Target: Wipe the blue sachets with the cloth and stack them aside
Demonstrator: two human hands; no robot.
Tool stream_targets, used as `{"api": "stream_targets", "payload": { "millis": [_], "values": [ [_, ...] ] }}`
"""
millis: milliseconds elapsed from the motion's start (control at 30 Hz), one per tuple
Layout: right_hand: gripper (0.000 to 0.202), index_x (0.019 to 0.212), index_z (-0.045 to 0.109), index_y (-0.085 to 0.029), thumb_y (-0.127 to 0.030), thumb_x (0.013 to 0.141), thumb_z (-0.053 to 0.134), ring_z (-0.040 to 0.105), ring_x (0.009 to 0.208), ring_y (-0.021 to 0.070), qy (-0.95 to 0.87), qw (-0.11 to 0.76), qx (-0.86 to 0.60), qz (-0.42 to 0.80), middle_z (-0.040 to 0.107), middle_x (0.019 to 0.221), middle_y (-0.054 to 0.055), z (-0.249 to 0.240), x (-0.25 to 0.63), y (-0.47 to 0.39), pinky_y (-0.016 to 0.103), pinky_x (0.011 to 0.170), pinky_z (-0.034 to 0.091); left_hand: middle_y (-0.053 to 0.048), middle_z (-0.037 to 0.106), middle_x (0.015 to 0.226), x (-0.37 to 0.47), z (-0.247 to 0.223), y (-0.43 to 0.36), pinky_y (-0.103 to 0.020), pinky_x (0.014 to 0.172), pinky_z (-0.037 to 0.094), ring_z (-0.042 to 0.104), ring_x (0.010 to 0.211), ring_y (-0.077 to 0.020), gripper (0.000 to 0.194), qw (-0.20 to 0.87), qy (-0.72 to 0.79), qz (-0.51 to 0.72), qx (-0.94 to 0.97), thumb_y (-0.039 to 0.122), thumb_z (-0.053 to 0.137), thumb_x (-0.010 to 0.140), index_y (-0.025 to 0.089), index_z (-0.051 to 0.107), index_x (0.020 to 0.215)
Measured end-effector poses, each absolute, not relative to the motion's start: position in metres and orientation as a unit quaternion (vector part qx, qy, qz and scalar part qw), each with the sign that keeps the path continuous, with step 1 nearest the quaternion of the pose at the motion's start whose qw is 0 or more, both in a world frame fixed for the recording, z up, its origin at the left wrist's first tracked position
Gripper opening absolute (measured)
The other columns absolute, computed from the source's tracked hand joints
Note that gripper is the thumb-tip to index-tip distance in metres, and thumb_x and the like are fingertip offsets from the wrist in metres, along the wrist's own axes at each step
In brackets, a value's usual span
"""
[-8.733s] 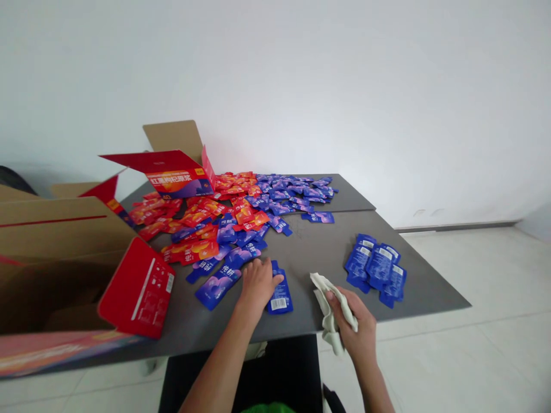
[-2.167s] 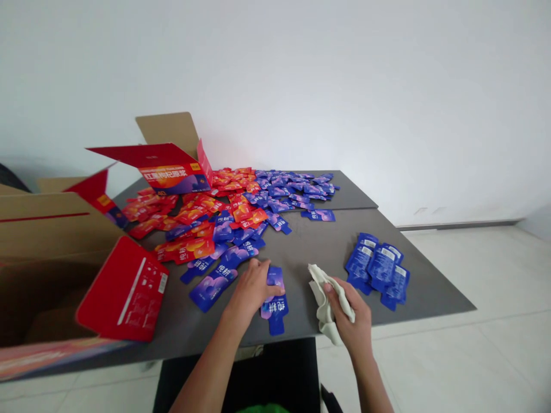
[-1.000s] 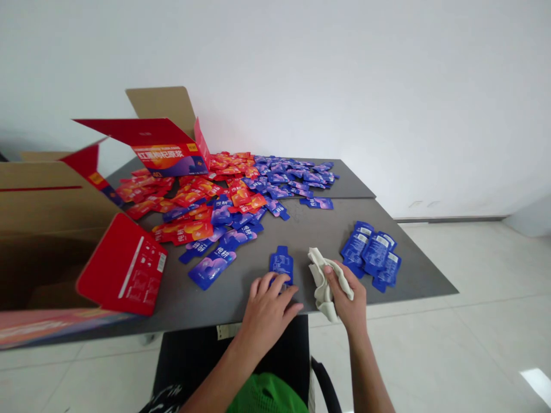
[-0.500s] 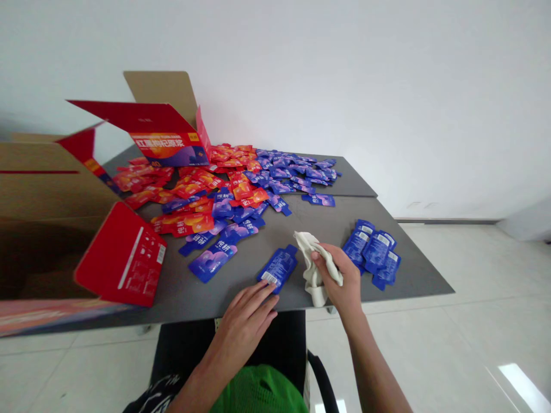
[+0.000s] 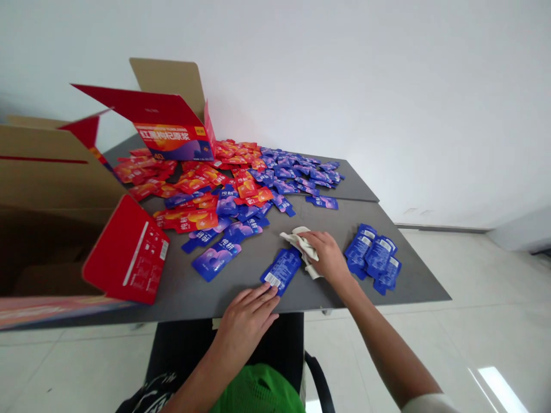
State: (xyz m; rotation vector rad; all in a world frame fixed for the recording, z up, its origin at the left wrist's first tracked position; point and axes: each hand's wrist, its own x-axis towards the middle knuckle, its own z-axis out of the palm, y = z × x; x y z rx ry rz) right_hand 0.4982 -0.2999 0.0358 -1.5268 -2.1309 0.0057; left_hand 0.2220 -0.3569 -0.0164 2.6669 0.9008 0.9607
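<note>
A blue pouch point(image 5: 282, 270) lies flat near the table's front edge, its barcode side up. My left hand point(image 5: 248, 316) rests its outstretched fingertips on the pouch's lower end, pressing rather than gripping. My right hand point(image 5: 326, 256) is closed on a crumpled white cloth point(image 5: 305, 245). The cloth touches the pouch's upper, spout end and hides part of it; some of it spreads on the table under my fingers. Right of that hand, several blue pouches point(image 5: 379, 256) lie overlapping with their barcode sides up.
Red pouches point(image 5: 196, 220) and blue pouches point(image 5: 284, 166) lie heaped across the back and left of the grey table point(image 5: 413, 281). An open red carton point(image 5: 172, 135) stands behind them. Another open carton point(image 5: 129, 246) fills the left front, its flap sticking out over the table.
My right hand has moved left and down with the cloth, from beside the pouch onto its upper end. My left hand stays on the lower end. The view has shifted slightly.
</note>
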Motion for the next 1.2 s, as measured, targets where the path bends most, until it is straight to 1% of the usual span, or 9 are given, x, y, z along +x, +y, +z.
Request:
{"api": "stream_targets", "payload": {
  "millis": [133, 267, 500, 600, 700, 833, 1033, 1100, 1200],
  "values": [
    [0.045, 0.142, 0.058, -0.024, -0.017, 0.098, 0.063, 0.061, 0.118, 0.0286, -0.794, 0.304, -0.526, 0.014, 0.068, 0.137, 0.01, 0.05, 0.463, -0.326, 0.043, 0.098, 0.047, -0.004, 0.076, 0.126, 0.223, -0.019, -0.356, -0.04, 0.097, 0.055, 0.071, 0.119, -0.0233, 0.021, 0.093, 0.304, 0.329, 0.889, 0.023, 0.061, 0.103, 0.02, 0.071, 0.12],
    [0.041, 0.137, 0.062, -0.025, -0.016, 0.097, 0.065, 0.064, 0.107, 0.0264, -0.853, 0.226, -0.464, 0.077, 0.071, 0.134, 0.008, 0.037, 0.427, -0.344, 0.04, 0.089, 0.048, -0.004, 0.079, 0.117, 0.224, -0.019, -0.356, -0.041, 0.097, 0.054, 0.073, 0.112, -0.0234, 0.019, 0.105, 0.313, 0.33, 0.885, 0.025, 0.061, 0.103, 0.019, 0.073, 0.116],
    [0.038, 0.132, 0.067, -0.023, -0.018, 0.094, 0.068, 0.063, 0.103, 0.0295, -0.782, 0.191, -0.593, -0.006, 0.072, 0.128, 0.009, 0.03, 0.485, -0.299, 0.041, 0.085, 0.044, -0.004, 0.078, 0.121, 0.225, -0.021, -0.355, -0.04, 0.095, 0.054, 0.072, 0.117, -0.0227, 0.017, 0.112, 0.308, 0.347, 0.879, 0.023, 0.061, 0.102, 0.019, 0.072, 0.115],
    [0.033, 0.132, 0.066, -0.023, -0.021, 0.099, 0.062, 0.063, 0.107, 0.0291, -0.756, 0.238, -0.609, -0.035, 0.072, 0.129, 0.009, 0.045, 0.485, -0.303, 0.042, 0.088, 0.044, -0.004, 0.078, 0.123, 0.225, -0.023, -0.355, -0.039, 0.095, 0.054, 0.072, 0.117, -0.0228, 0.017, 0.119, 0.312, 0.348, 0.876, 0.021, 0.065, 0.1, 0.019, 0.073, 0.115],
    [0.036, 0.137, 0.062, -0.025, -0.023, 0.101, 0.06, 0.062, 0.114, 0.0279, -0.784, 0.272, -0.558, -0.005, 0.068, 0.135, 0.008, 0.051, 0.451, -0.326, 0.041, 0.092, 0.043, -0.004, 0.078, 0.122, 0.225, -0.023, -0.356, -0.039, 0.096, 0.054, 0.072, 0.117, -0.0232, 0.018, 0.126, 0.316, 0.346, 0.874, 0.019, 0.067, 0.098, 0.02, 0.073, 0.115],
    [0.037, 0.136, 0.064, -0.027, -0.021, 0.099, 0.064, 0.063, 0.105, 0.0263, -0.85, 0.215, -0.477, 0.068, 0.071, 0.131, 0.006, 0.035, 0.415, -0.344, 0.04, 0.086, 0.045, -0.003, 0.081, 0.108, 0.226, -0.02, -0.356, -0.04, 0.096, 0.054, 0.076, 0.102, -0.0228, 0.009, 0.147, 0.329, 0.335, 0.871, 0.02, 0.069, 0.097, 0.02, 0.075, 0.103],
    [0.037, 0.132, 0.068, -0.024, -0.017, 0.096, 0.065, 0.063, 0.104, 0.0283, -0.791, 0.203, -0.577, 0.013, 0.072, 0.127, 0.01, 0.023, 0.473, -0.307, 0.042, 0.089, 0.047, -0.004, 0.078, 0.122, 0.225, -0.019, -0.355, -0.038, 0.098, 0.054, 0.071, 0.118, -0.0216, 0.018, 0.147, 0.32, 0.345, 0.87, 0.019, 0.066, 0.099, 0.021, 0.073, 0.115],
    [0.035, 0.131, 0.069, -0.023, -0.018, 0.097, 0.062, 0.064, 0.104, 0.0292, -0.773, 0.22, -0.595, -0.012, 0.073, 0.124, 0.01, 0.033, 0.491, -0.299, 0.043, 0.09, 0.048, -0.004, 0.078, 0.123, 0.224, -0.02, -0.355, -0.038, 0.098, 0.054, 0.071, 0.118, -0.0215, 0.018, 0.148, 0.321, 0.345, 0.869, 0.019, 0.065, 0.099, 0.021, 0.073, 0.115],
    [0.036, 0.136, 0.065, -0.026, -0.023, 0.101, 0.059, 0.063, 0.114, 0.0306, -0.751, 0.293, -0.591, -0.021, 0.07, 0.129, 0.01, 0.052, 0.485, -0.31, 0.046, 0.097, 0.048, -0.004, 0.078, 0.123, 0.225, -0.019, -0.355, -0.038, 0.097, 0.055, 0.072, 0.118, -0.022, 0.018, 0.145, 0.32, 0.346, 0.87, 0.019, 0.065, 0.099, 0.022, 0.072, 0.115]
  ]
}}
